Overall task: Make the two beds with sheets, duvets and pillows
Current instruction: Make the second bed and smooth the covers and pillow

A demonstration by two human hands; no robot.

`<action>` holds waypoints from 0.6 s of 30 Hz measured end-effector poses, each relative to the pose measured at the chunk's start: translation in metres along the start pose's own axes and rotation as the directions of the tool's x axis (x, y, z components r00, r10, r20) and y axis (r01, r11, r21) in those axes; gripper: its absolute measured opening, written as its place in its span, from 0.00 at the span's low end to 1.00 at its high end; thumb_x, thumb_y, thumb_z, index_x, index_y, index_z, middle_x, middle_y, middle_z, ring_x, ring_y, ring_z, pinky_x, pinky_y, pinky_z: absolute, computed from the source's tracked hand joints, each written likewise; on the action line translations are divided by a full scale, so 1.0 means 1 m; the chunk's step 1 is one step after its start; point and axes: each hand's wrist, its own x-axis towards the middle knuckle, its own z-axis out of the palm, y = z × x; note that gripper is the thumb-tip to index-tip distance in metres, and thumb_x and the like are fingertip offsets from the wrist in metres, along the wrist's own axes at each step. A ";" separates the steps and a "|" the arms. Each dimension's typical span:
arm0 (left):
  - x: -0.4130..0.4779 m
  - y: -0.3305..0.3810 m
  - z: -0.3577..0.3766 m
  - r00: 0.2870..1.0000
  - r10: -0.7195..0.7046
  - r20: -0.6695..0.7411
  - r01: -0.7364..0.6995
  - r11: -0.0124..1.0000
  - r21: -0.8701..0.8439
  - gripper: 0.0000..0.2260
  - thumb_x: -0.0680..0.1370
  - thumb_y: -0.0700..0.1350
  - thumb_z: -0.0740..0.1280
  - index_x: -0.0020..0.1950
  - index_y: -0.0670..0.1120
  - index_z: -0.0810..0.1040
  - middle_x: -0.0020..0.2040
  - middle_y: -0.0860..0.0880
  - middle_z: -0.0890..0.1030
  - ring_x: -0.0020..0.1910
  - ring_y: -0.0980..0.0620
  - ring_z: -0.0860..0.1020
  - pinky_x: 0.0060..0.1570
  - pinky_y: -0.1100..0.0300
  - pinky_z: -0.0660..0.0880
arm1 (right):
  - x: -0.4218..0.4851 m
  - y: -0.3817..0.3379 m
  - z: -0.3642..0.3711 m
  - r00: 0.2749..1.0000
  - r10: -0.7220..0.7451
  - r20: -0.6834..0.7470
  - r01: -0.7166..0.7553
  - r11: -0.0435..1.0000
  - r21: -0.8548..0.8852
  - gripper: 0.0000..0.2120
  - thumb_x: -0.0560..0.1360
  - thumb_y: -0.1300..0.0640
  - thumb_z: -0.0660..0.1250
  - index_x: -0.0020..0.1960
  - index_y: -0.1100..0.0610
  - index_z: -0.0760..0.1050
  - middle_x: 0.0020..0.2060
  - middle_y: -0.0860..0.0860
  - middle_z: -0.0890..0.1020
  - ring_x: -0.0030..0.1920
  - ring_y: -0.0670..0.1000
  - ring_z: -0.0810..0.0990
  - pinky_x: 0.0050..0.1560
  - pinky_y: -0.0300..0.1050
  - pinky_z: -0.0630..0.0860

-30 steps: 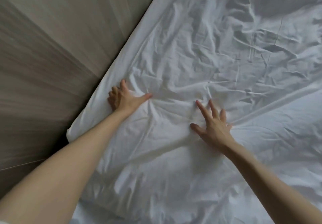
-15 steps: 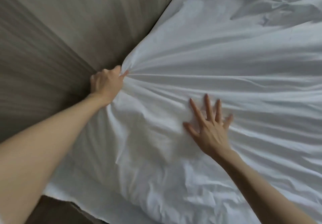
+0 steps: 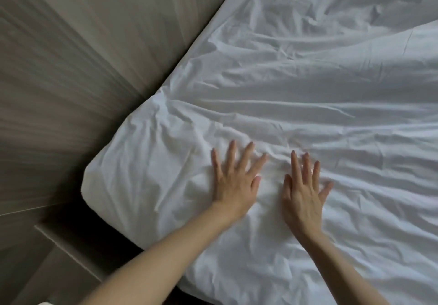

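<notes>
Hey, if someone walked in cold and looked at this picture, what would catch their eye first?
Most likely the two hands pressed flat, fingers spread, side by side on the white sheet: the left hand nearer the bed's corner, the right hand just beside it. Next, the wrinkles fanning across the sheet from that corner, which sits against the grey wood-grain wall on the left.

Left hand (image 3: 233, 181) flat, fingers spread, right hand (image 3: 303, 193) flat beside it, palms down, bare forearms extended
</notes>
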 end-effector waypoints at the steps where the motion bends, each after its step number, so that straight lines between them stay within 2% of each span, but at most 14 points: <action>1: -0.007 -0.012 0.012 0.998 0.064 0.020 -0.066 0.996 0.065 0.24 0.78 0.56 0.55 0.76 0.61 0.63 0.79 0.52 0.59 0.78 0.41 0.55 0.69 0.28 0.49 | 0.001 0.006 0.002 1.000 0.021 0.020 -0.021 0.999 -0.026 0.27 0.81 0.48 0.45 0.78 0.40 0.43 0.79 0.45 0.44 0.78 0.50 0.38 0.73 0.64 0.35; 3: -0.013 -0.059 0.020 0.999 0.053 0.004 -0.053 0.987 0.153 0.26 0.78 0.60 0.56 0.77 0.62 0.59 0.79 0.53 0.55 0.78 0.42 0.53 0.69 0.29 0.46 | 0.003 0.012 0.008 0.998 0.020 0.058 -0.016 0.997 -0.069 0.28 0.78 0.44 0.42 0.77 0.37 0.41 0.78 0.44 0.40 0.78 0.50 0.37 0.73 0.63 0.32; 6: -0.018 -0.139 0.011 0.981 -0.182 -0.068 0.193 0.960 0.205 0.28 0.78 0.63 0.49 0.78 0.63 0.49 0.80 0.52 0.48 0.79 0.42 0.48 0.69 0.30 0.43 | 0.007 0.008 0.020 0.996 0.032 0.083 -0.022 0.993 -0.115 0.29 0.77 0.39 0.40 0.77 0.36 0.37 0.77 0.46 0.34 0.77 0.53 0.34 0.71 0.67 0.31; 9: -0.018 -0.184 -0.005 0.898 -0.438 -0.044 0.440 0.890 0.121 0.28 0.79 0.66 0.48 0.78 0.64 0.45 0.80 0.49 0.46 0.78 0.39 0.47 0.70 0.32 0.41 | 0.010 -0.001 0.028 0.995 0.050 0.088 -0.038 0.991 -0.132 0.31 0.76 0.35 0.39 0.76 0.37 0.35 0.77 0.48 0.33 0.76 0.56 0.31 0.70 0.69 0.30; 12: -0.009 -0.188 -0.016 0.774 -0.632 0.040 0.633 0.773 -0.031 0.29 0.79 0.65 0.50 0.79 0.62 0.47 0.80 0.49 0.44 0.78 0.38 0.45 0.72 0.33 0.42 | 0.010 -0.006 0.029 0.990 0.037 0.139 -0.017 0.990 -0.142 0.31 0.77 0.32 0.40 0.75 0.36 0.32 0.76 0.48 0.30 0.76 0.57 0.29 0.69 0.72 0.32; 14: -0.008 -0.172 -0.022 0.744 -0.668 0.021 0.668 0.743 -0.041 0.28 0.81 0.62 0.49 0.79 0.60 0.46 0.80 0.50 0.42 0.78 0.40 0.41 0.71 0.31 0.39 | 0.008 -0.008 0.026 0.981 0.002 0.194 0.027 0.989 -0.148 0.32 0.77 0.31 0.43 0.74 0.36 0.31 0.76 0.48 0.30 0.75 0.58 0.28 0.69 0.72 0.33; 15: -0.011 -0.160 -0.023 0.761 -0.648 -0.018 0.646 0.761 -0.058 0.27 0.82 0.61 0.50 0.79 0.60 0.45 0.80 0.50 0.41 0.78 0.41 0.40 0.70 0.31 0.38 | 0.006 -0.007 0.024 0.974 -0.025 0.223 0.059 0.987 -0.149 0.33 0.77 0.31 0.44 0.75 0.36 0.31 0.76 0.48 0.29 0.75 0.57 0.27 0.69 0.71 0.33; 18: -0.031 -0.111 -0.024 0.894 -0.439 -0.095 0.425 0.895 -0.134 0.26 0.81 0.60 0.50 0.78 0.63 0.45 0.80 0.50 0.41 0.78 0.42 0.39 0.69 0.33 0.35 | -0.013 -0.003 0.017 0.945 -0.111 0.307 0.172 0.969 -0.176 0.35 0.73 0.27 0.39 0.75 0.37 0.30 0.75 0.47 0.28 0.74 0.56 0.25 0.70 0.70 0.32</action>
